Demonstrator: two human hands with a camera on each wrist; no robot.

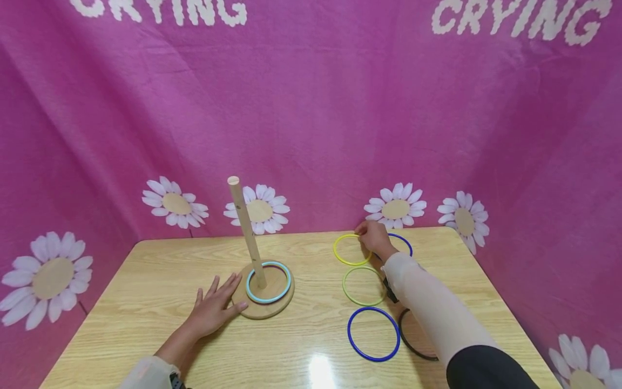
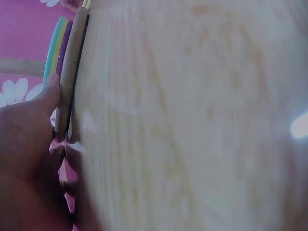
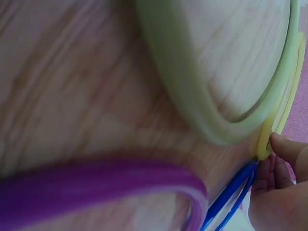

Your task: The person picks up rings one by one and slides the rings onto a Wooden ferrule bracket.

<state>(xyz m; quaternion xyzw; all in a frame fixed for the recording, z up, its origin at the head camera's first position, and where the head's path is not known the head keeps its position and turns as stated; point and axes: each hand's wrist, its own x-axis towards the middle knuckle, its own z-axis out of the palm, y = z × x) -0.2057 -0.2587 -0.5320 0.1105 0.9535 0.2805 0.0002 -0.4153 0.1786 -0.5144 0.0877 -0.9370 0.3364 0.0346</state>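
With thumb and fingertips, my right hand (image 1: pixel 375 239) pinches the edge of a yellow ring (image 1: pixel 334 251) at the back of the table; the right wrist view shows the thumb on that ring (image 3: pixel 263 144). My left hand (image 1: pixel 214 309) rests with spread fingers against the rim of a round wooden base (image 1: pixel 262 312). An upright wooden peg (image 1: pixel 248 232) rises from this base. Around the peg lie stacked rings: a light blue ring (image 1: pixel 290 282) on top, then a yellow ring (image 2: pixel 58 53) and a purple ring (image 2: pixel 63 53) in the left wrist view.
Behind my right hand lies a blue ring (image 1: pixel 411 247). Nearer are a light green ring (image 1: pixel 343 286), another blue ring (image 1: pixel 349 330) and a black ring (image 1: pixel 413 350) partly under my forearm. The right wrist view holds a purple ring (image 3: pixel 106 185). Pink cloth (image 1: pixel 311 135) surrounds the table (image 1: pixel 311 313).
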